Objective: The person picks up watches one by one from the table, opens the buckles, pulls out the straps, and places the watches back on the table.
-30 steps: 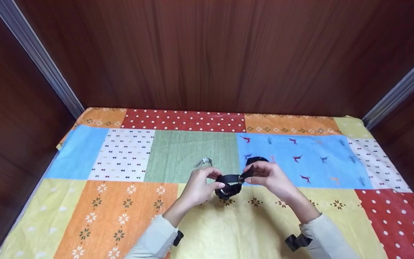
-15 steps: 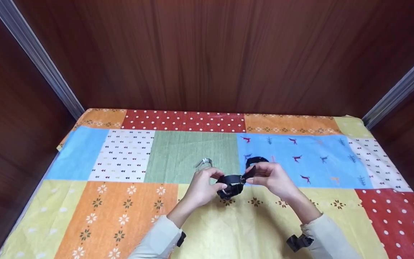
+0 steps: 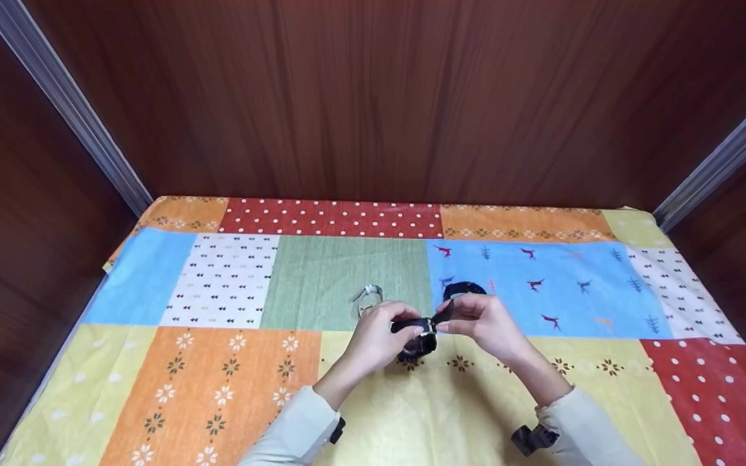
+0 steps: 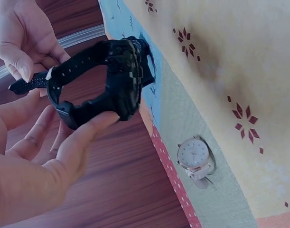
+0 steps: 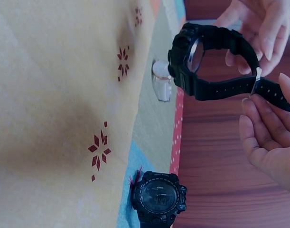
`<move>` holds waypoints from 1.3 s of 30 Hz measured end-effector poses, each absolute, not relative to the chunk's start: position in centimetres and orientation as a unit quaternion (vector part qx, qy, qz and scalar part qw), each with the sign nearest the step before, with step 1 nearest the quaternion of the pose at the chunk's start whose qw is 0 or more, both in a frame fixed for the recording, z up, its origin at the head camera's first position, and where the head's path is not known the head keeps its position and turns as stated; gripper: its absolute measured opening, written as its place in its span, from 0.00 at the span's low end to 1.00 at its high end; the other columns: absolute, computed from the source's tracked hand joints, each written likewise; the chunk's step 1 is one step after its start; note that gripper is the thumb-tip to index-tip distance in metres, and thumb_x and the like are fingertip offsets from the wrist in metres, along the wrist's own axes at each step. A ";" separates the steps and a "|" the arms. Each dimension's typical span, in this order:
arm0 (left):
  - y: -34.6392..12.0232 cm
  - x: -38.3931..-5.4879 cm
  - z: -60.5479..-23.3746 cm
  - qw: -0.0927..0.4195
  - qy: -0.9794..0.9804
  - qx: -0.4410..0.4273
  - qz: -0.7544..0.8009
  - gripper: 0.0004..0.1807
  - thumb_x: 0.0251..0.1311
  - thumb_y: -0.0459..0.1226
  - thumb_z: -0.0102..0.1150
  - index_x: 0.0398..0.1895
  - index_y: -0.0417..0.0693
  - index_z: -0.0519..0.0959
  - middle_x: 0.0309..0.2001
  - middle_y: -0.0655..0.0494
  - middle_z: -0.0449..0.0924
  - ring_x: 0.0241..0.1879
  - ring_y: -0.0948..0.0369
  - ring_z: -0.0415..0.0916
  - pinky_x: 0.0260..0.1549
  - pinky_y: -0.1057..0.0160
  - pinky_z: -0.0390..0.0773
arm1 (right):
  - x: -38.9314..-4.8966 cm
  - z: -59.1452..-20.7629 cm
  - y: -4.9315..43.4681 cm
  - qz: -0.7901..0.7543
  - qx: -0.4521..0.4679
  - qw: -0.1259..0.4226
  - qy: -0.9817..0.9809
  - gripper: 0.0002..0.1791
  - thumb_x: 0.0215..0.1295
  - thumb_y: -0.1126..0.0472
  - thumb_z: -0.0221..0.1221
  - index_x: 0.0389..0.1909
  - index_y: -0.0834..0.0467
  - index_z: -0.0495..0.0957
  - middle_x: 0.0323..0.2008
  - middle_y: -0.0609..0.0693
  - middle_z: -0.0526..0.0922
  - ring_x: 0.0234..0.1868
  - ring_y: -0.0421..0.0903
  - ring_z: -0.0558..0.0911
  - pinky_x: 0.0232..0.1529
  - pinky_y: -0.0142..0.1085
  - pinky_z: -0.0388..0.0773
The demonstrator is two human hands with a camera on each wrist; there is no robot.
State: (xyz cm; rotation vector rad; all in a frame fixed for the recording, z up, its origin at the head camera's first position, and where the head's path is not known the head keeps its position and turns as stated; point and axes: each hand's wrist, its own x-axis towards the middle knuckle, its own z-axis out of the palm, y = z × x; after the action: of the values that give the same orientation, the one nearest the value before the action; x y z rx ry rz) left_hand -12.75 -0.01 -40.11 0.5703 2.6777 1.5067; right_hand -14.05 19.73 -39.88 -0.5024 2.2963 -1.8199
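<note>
Between my two hands a black digital wristwatch [image 3: 417, 348] hangs over the cloth, its strap bent into a loop. The strap's end passes through a metal buckle [image 5: 257, 74]. My left hand [image 3: 373, 342] grips the buckle-side strap, with its thumb along the band close to the case in the left wrist view. My right hand [image 3: 484, 327] pinches the strap's free tail [image 5: 273, 92], which has a row of holes. Behind my right hand lies another black digital watch [image 5: 159, 199]. Just beyond my left hand is a white-dial watch [image 4: 194, 153] with a pale strap.
A patchwork-print cloth [image 3: 217, 388] covers the table, mostly flat with slight creases. Brown wood-grain panels [image 3: 373, 97] rise behind it and at both sides, with metal strips [image 3: 81, 116] at the corners.
My left hand has shifted right, closer to my right hand, and the held watch has turned a little. My right hand keeps its pinch on the strap tail, nearly in place.
</note>
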 end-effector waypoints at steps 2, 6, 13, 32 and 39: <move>0.2 -12.7 -40.0 0.007 0.862 0.183 0.473 0.08 0.54 0.35 0.61 0.37 0.45 0.81 0.37 0.56 0.80 0.43 0.58 0.74 0.48 0.57 0.68 | -14.0 -39.8 19.6 -0.611 -0.173 0.083 0.768 0.14 0.49 0.72 0.64 0.36 0.76 0.76 0.33 0.66 0.80 0.34 0.42 0.82 0.39 0.35 0.78; 0.5 -12.7 -39.8 0.003 0.871 0.183 0.456 0.07 0.53 0.35 0.61 0.36 0.47 0.81 0.35 0.58 0.81 0.41 0.59 0.74 0.47 0.56 0.66 | -13.9 -39.7 19.4 -0.611 -0.178 0.080 0.767 0.14 0.50 0.71 0.64 0.36 0.75 0.76 0.33 0.65 0.81 0.35 0.43 0.82 0.40 0.36 0.78; 0.8 -12.7 -39.6 0.004 0.878 0.181 0.444 0.08 0.52 0.34 0.61 0.36 0.49 0.80 0.33 0.57 0.80 0.41 0.57 0.74 0.45 0.55 0.68 | -13.8 -39.6 19.1 -0.615 -0.180 0.078 0.764 0.13 0.50 0.72 0.64 0.36 0.75 0.76 0.34 0.66 0.80 0.35 0.44 0.82 0.40 0.37 0.78; 0.8 -12.6 -39.4 0.034 0.880 0.187 0.436 0.04 0.53 0.34 0.60 0.33 0.51 0.78 0.35 0.58 0.79 0.39 0.58 0.72 0.42 0.57 0.67 | -13.6 -39.5 19.1 -0.618 -0.184 0.097 0.758 0.14 0.50 0.72 0.64 0.37 0.76 0.76 0.36 0.67 0.80 0.36 0.45 0.82 0.40 0.37 0.78; 0.9 -12.5 -39.5 0.031 0.880 0.194 0.433 0.03 0.55 0.35 0.59 0.31 0.50 0.76 0.32 0.58 0.78 0.37 0.59 0.71 0.39 0.59 0.67 | -13.5 -39.2 19.1 -0.611 -0.188 0.100 0.763 0.14 0.50 0.71 0.65 0.38 0.74 0.76 0.35 0.66 0.80 0.36 0.45 0.82 0.40 0.37 0.78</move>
State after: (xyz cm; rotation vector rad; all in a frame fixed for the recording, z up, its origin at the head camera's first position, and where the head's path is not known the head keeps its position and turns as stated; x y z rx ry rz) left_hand -12.53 0.86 -39.51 0.5979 2.7099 1.3346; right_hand -13.55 19.09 -39.20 -0.5560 2.2543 -1.8046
